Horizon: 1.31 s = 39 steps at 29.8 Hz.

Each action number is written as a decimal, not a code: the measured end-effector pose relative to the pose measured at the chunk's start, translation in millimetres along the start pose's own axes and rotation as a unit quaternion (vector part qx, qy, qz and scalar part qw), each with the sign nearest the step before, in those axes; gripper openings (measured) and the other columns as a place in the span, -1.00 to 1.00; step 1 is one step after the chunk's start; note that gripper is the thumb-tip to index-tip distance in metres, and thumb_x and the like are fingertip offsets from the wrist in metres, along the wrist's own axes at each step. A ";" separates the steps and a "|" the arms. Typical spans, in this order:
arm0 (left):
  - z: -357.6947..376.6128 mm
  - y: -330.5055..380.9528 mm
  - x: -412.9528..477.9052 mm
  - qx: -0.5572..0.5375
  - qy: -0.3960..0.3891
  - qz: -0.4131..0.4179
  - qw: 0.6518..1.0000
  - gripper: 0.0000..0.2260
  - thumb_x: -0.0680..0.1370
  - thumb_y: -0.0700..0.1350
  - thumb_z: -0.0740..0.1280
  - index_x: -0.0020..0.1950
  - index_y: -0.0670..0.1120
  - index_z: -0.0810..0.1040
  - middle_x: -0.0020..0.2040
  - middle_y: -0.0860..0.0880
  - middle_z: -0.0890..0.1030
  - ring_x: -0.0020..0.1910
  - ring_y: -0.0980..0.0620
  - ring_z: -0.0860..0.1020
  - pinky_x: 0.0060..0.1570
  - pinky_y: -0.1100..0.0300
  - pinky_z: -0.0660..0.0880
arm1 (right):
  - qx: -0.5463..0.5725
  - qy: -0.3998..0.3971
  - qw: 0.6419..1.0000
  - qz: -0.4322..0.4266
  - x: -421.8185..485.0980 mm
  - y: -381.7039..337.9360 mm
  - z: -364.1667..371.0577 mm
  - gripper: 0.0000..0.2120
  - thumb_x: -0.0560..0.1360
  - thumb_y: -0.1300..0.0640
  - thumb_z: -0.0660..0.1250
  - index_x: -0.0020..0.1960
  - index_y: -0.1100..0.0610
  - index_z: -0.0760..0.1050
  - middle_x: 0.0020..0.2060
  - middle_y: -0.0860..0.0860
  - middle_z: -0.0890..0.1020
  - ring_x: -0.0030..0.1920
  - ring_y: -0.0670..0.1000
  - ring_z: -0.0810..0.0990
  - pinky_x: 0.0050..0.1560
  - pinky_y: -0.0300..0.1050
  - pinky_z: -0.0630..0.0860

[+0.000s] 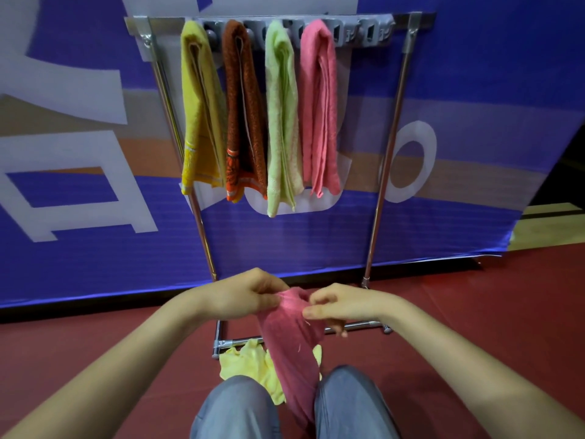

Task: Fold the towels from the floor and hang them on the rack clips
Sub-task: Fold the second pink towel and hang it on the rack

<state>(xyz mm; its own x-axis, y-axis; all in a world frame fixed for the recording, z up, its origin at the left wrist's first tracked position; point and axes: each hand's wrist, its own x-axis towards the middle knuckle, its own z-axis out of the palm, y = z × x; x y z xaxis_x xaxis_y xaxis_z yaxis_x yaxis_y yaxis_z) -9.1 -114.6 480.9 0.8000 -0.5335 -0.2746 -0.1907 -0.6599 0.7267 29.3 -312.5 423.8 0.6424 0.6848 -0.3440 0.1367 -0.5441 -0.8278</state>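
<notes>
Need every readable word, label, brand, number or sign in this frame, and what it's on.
"O": a lone white ring on the blue banner, possibly a letter.
The big white shapes on the banner's left are cropped and unreadable.
No text is visible on the hung towels, the dark pink towel or the clip strip.
</notes>
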 end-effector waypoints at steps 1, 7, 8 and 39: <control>-2.4 0.7 -1.3 0.020 0.003 -0.005 1.000 -0.79 0.56 -0.29 0.14 0.09 -0.28 0.53 -0.09 -0.08 0.55 -0.13 0.09 0.49 -0.01 0.17 0.48 | -0.026 0.003 1.000 0.008 -0.8 4.5 -3.5 -0.72 0.48 -0.01 0.28 -0.34 0.09 0.38 -0.48 0.00 0.36 -0.54 -0.15 0.36 -0.49 -0.34 0.35; -5.8 -7.0 -10.1 0.271 0.049 -0.064 0.959 -0.83 0.59 -0.19 0.08 0.06 -0.16 0.45 -0.04 -0.15 0.56 -0.06 -0.10 0.51 -0.05 0.10 0.41 | -0.166 0.069 0.984 -0.003 -10.0 20.8 -17.7 -0.77 0.43 0.02 0.36 -0.37 -0.05 0.40 -0.45 -0.11 0.37 -0.40 -0.18 0.34 -0.30 -0.24 0.27; -3.8 -7.1 -10.3 0.329 0.058 -0.079 0.939 -0.83 0.58 -0.19 0.07 0.06 -0.12 0.42 -0.03 -0.14 0.56 -0.05 -0.11 0.52 -0.08 0.08 0.41 | -0.228 0.106 0.968 -0.015 -11.4 18.4 -20.0 -0.80 0.41 -0.01 0.36 -0.34 -0.05 0.42 -0.42 -0.10 0.39 -0.35 -0.18 0.37 -0.27 -0.23 0.29; -29.7 -0.5 -18.1 0.307 0.182 0.009 0.934 -0.65 0.52 -0.30 0.16 0.30 -0.09 0.39 0.15 -0.06 0.47 0.11 -0.08 0.51 0.03 0.12 0.41 | -0.249 0.375 0.877 -0.170 -59.0 -16.0 -44.5 -0.87 0.44 0.01 0.30 -0.20 0.04 0.41 -0.43 -0.05 0.54 -0.42 -0.10 0.50 -0.37 -0.29 0.37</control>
<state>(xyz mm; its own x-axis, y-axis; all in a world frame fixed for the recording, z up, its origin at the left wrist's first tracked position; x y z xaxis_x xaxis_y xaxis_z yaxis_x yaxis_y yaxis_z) -6.7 -88.9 504.2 0.9124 -0.4064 0.0486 -0.4075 -0.8910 0.2003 22.8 -365.8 477.0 0.7902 0.4394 0.4271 0.6089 -0.6423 -0.4656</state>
